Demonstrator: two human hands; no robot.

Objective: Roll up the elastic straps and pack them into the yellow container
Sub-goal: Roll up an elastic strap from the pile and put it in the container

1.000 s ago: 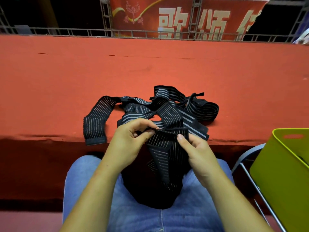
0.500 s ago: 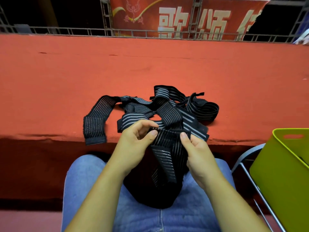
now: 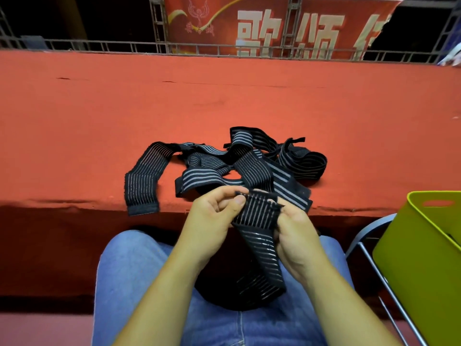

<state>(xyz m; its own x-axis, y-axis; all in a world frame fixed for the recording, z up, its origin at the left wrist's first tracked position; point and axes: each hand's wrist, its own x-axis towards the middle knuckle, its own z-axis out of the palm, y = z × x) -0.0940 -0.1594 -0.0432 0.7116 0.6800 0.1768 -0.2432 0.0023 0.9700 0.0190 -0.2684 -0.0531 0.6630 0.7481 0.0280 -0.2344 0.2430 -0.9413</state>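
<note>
Left hand [image 3: 212, 221] pinches strap [image 3: 258, 216] end over lap, right hand [image 3: 296, 236] curls round its other edge. Strap looks soft, light, stretchy: hold the end, keep tension. More straps [image 3: 239, 166] tangled on counter [image 3: 99, 146]; yellow container [image 3: 419, 258] at right.

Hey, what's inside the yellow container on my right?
The yellow container shows only its inner wall and handle slot. Its near wall hides the bottom, so any contents cannot be seen.
</note>
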